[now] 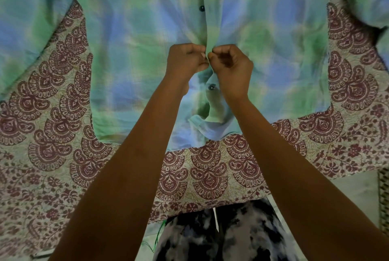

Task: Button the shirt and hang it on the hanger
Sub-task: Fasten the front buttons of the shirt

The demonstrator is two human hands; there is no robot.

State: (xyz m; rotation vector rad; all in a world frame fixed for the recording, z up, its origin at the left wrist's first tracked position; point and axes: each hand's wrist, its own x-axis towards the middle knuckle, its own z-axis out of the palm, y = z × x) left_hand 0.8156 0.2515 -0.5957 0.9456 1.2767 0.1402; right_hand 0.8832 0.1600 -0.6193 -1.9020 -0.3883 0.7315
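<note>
A green-and-blue tie-dyed shirt (130, 35) lies spread flat, front up, with its hem toward me. Its placket runs up the middle with dark buttons: one (201, 8) above my hands and one (211, 87) just below them. My left hand (185, 60) and my right hand (230, 67) meet at the placket between those two buttons, each pinching the fabric edge with closed fingers. Whatever button lies between my fingertips is hidden. No hanger is in view.
The shirt rests on a cream bedsheet (52, 155) printed with maroon paisley shapes. The sheet's edge hangs near my body, where black-and-white patterned trousers (221, 237) show. A pale floor strip (357, 193) lies at the lower right.
</note>
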